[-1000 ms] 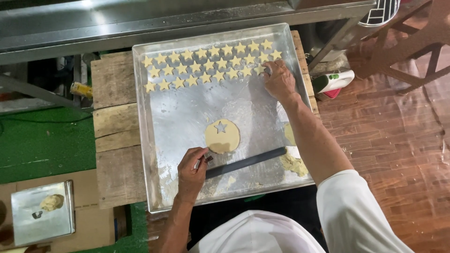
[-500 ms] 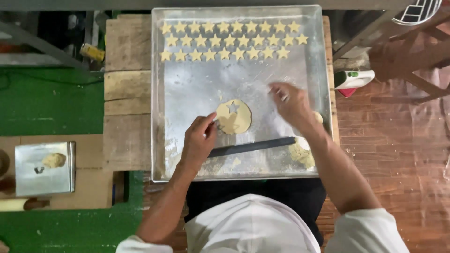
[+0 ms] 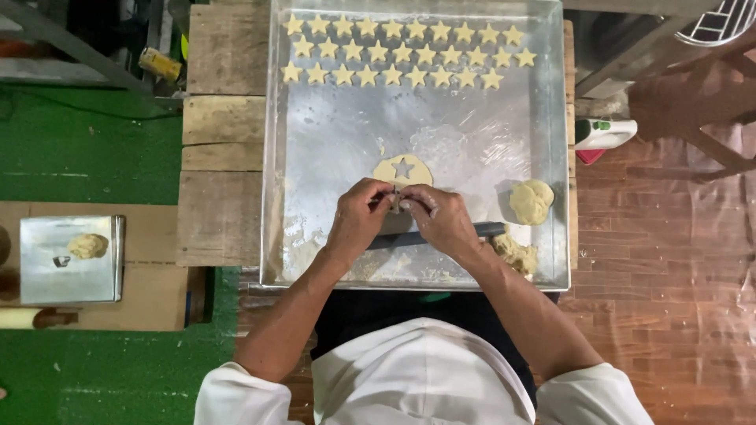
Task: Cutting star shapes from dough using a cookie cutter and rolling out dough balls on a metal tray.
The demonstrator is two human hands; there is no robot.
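Wooden table [image 3: 224, 157] carries a big metal tray [image 3: 272, 197], w/ green floor off to one side. Since a sec ago the right hand [image 3: 442, 220] has come back from the far rows of star cut-outs [image 3: 402, 53] and met the left hand [image 3: 358, 220]; both grips now pinch together on a small cutter [image 3: 396, 198] at the near edge of the dough round [image 3: 402, 170], just beyond the fingers. So one star is placed and the next seems to be getting freed. Dark bar [image 3: 488, 229] lies under the wrists; dough lumps [image 3: 530, 201] sit beside the right hand, nothing blocking.
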